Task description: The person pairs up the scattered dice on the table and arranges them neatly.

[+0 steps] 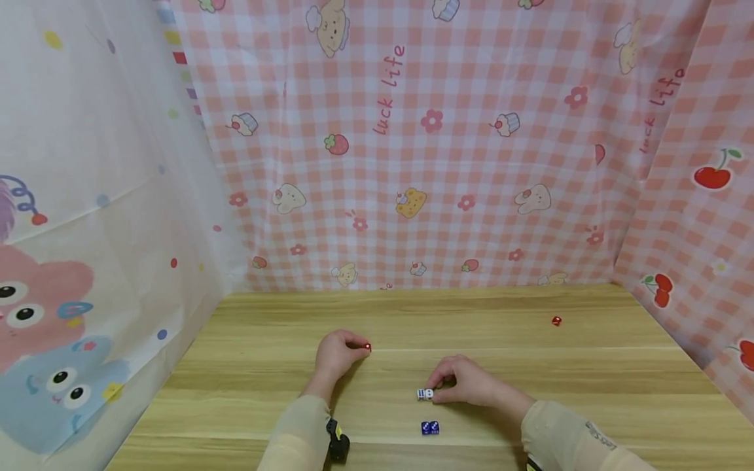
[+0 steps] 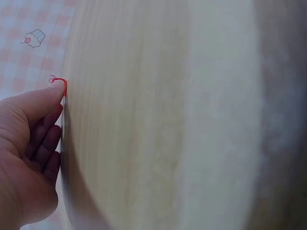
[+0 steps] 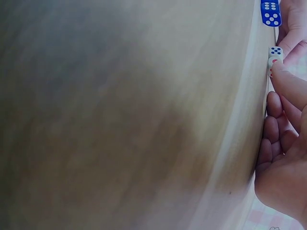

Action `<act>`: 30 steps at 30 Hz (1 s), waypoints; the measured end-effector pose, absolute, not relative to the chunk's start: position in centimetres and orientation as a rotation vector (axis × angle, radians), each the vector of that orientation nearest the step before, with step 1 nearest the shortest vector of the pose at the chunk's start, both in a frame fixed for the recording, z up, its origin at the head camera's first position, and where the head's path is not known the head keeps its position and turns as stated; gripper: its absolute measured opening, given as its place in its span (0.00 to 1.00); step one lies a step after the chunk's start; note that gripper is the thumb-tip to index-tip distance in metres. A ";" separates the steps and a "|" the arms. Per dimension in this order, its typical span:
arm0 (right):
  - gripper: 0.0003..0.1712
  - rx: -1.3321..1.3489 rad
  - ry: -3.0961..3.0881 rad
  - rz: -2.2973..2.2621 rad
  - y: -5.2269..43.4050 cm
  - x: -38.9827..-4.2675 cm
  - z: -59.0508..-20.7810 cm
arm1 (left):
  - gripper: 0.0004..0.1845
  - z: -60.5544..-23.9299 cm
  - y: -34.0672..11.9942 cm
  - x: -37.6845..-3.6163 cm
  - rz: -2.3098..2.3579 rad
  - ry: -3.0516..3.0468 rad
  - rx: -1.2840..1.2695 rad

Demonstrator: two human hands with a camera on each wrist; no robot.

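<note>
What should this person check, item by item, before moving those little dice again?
1. Left hand grips the red die at its fingertips: ok, seen in head and left wrist views.
2. Right hand has the white die at its fingertips: ok, though how firm the grip is cannot be told.
3. Blue die lies apart from both hands, near the table's front edge: ok.
4. Second red die lies far off to the right, untouched: ok.
5. Bare wooden table between the hands: ok.
6. Top face of the held red die readable: cannot tell, too small.
</note>
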State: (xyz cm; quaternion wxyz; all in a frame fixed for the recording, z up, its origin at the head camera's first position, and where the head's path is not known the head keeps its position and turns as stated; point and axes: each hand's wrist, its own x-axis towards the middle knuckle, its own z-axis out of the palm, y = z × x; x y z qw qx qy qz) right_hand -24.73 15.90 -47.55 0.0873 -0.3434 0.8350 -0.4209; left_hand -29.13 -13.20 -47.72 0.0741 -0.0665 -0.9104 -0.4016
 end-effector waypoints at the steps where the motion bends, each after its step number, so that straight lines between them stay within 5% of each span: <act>1: 0.07 -1.019 2.488 -1.252 15.9 -24.7 -47.6 | 0.05 -47.7 -13.1 -29.1 -1.206 -2.732 -0.203; 30: 0.07 -0.994 2.495 -1.235 16.0 -24.8 -47.6 | 0.05 -47.6 -10.5 -28.7 -1.166 -2.762 -0.408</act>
